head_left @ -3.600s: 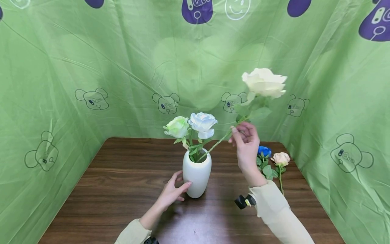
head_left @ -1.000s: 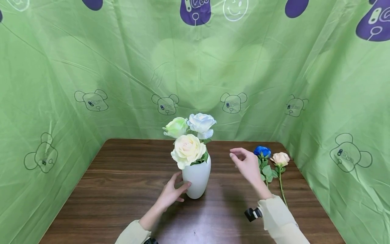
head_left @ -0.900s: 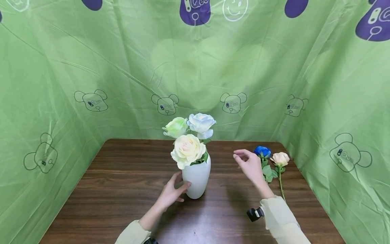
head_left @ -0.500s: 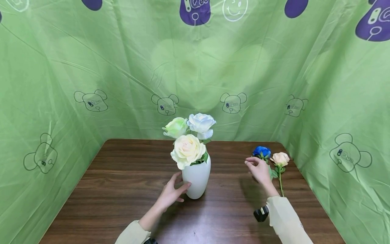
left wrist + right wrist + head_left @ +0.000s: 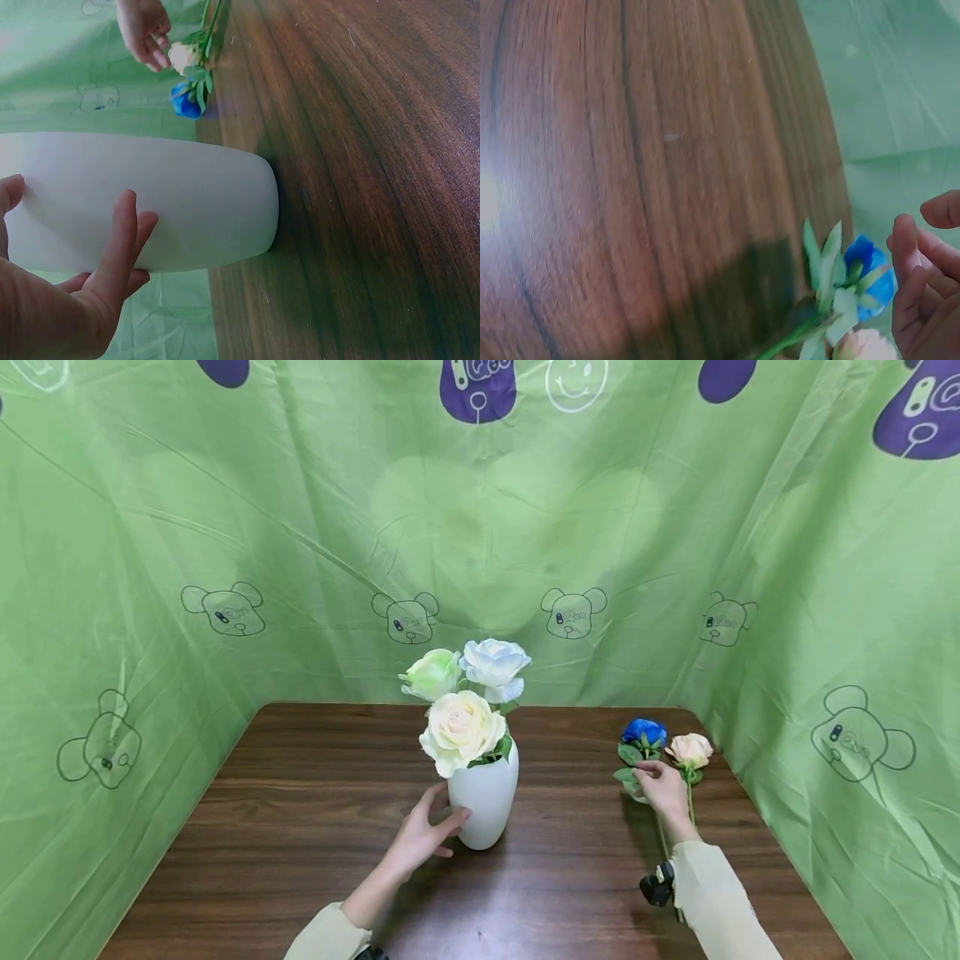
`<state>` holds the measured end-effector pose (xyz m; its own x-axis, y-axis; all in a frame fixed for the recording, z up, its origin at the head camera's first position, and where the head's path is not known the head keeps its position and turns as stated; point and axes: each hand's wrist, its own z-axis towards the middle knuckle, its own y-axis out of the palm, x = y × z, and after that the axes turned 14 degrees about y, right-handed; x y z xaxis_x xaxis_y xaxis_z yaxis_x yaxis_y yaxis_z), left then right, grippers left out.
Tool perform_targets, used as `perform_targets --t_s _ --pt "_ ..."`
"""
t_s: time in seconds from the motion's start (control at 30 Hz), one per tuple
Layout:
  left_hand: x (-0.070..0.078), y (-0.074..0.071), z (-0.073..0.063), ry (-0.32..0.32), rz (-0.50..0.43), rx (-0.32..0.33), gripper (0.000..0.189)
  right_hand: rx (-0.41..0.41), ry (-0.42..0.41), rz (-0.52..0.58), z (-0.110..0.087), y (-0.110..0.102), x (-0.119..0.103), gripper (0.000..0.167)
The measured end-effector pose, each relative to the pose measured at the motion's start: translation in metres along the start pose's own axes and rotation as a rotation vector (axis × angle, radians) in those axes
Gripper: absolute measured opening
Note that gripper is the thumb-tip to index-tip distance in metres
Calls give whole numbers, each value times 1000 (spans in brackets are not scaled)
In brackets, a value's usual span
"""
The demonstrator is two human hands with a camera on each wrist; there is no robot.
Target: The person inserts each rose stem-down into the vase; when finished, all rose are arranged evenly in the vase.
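Note:
A white vase (image 5: 486, 806) stands upright on the table, holding a pale green rose (image 5: 432, 674), a pale blue-white rose (image 5: 495, 664) and a cream rose (image 5: 463, 731). My left hand (image 5: 420, 835) holds the vase's left side, thumb in front; in the left wrist view its fingers curve against the white wall. To the right, my right hand (image 5: 663, 789) is over the stem and leaves of a blue rose (image 5: 643, 732) lying on the table. The right wrist view shows this hand's thumb and fingers (image 5: 905, 240) apart, with nothing between them.
A peach rose (image 5: 690, 750) lies just right of the blue one, its stem partly hidden by my right arm. The dark wooden table (image 5: 300, 810) is enclosed at the back and sides by green printed cloth (image 5: 315, 527).
The cream rose, earlier pinched in my right hand, now sits in the vase, released. My right hand has moved right and down to the blue rose. The left hand stays at the vase.

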<state>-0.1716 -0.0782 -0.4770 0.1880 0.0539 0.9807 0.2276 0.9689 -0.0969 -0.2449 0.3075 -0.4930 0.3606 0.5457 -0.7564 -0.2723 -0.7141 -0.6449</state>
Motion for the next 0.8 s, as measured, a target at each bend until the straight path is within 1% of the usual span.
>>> perform_targets --t_s 0.13,0.3,0.43,0.57,0.8 --pt "0 0 0 -2 -1 3 68 28 89 -40 2 -3 9 35" --pt "-1 0 0 -3 2 5 69 59 187 -69 -1 -4 23 38" --pt "-1 0 -1 1 3 4 69 56 243 -102 -3 -4 36 37" --pt "0 1 -2 1 6 6 69 39 268 -137 -5 -3 46 37" --pt "1 1 -1 4 7 3 68 14 253 -197 -5 1 50 38"
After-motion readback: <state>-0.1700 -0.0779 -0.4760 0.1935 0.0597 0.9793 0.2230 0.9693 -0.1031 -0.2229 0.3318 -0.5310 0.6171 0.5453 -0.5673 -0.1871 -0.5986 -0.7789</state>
